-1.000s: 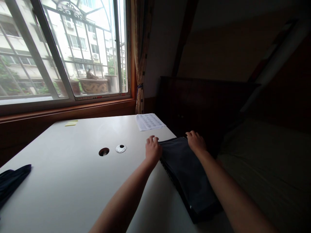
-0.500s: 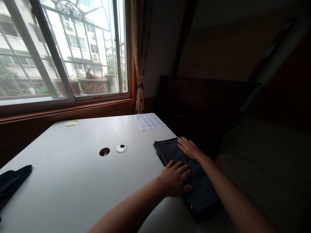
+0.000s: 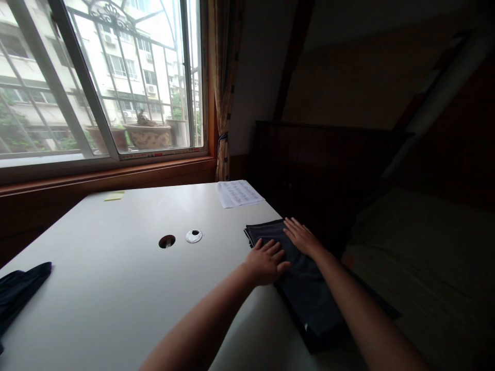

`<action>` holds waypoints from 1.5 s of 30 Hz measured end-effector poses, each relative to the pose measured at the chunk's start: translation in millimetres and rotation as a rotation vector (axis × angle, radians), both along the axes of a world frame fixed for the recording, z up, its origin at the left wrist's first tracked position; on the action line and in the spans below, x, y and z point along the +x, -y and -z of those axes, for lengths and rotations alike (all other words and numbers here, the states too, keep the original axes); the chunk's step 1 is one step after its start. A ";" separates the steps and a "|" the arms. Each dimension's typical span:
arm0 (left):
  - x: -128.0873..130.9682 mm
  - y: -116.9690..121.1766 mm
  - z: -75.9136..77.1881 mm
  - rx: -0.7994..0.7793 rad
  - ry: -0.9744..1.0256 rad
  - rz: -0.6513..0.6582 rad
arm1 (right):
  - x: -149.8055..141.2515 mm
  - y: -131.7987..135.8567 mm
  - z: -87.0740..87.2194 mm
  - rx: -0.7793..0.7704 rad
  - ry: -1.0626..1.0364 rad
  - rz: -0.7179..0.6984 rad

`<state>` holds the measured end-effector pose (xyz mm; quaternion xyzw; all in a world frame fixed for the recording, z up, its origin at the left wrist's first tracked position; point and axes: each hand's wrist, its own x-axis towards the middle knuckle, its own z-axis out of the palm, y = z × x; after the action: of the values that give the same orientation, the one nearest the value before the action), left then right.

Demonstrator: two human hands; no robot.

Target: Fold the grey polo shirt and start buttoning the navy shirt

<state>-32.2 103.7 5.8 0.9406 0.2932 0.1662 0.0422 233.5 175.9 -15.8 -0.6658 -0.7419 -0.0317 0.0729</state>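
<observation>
Dark folded cloth (image 3: 309,293) lies at 5 o'clock in view, along the right side of a white table (image 3: 116,299). The left hand (image 3: 266,262), fingers spread, and right hand (image 3: 301,237), fingers extended, rest on it, gripping nothing; papers (image 3: 240,194) sit at 11 o'clock from it.

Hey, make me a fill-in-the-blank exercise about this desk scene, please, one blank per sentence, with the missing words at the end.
The left hand and right hand rest on the dark cloth with their palms facing ____.
The small note near the far edge of the table is coloured ____.
From this view, the papers lie to the ____ of the note.
Beside the window hangs a patterned ____.

Missing words: down; yellow; right; curtain.
</observation>
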 end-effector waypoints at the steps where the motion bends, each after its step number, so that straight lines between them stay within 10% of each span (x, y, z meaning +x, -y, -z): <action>1: -1.1 -8.5 2.6 0.003 0.003 -0.058 | -0.9 -0.2 0.1 0.002 0.003 0.005; 12: -20.0 -37.7 13.3 -0.056 0.053 -0.287 | 16.7 10.0 -11.8 0.066 0.020 0.189; 21: -8.4 41.8 -3.8 0.051 0.095 0.238 | -8.0 49.1 -20.7 0.043 -0.019 -0.245; 27: -18.9 67.5 14.5 0.057 0.155 0.213 | 31.2 84.2 1.5 -0.077 -0.011 -0.120; 37: -20.7 83.6 2.9 0.109 0.127 0.184 | 58.4 88.6 -1.9 -0.052 -0.007 0.185; 41: -12.0 104.6 0.9 0.152 0.144 0.290 | 33.1 106.0 -14.3 0.142 -0.011 -0.036; 45: -11.6 129.0 6.8 0.170 0.149 0.336 | 18.1 126.7 -10.4 0.019 -0.021 -0.217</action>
<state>-43.8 -25.3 -1.0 0.9616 0.1132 0.2499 0.0115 251.6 49.3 -5.4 -0.5810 -0.8086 -0.0236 0.0898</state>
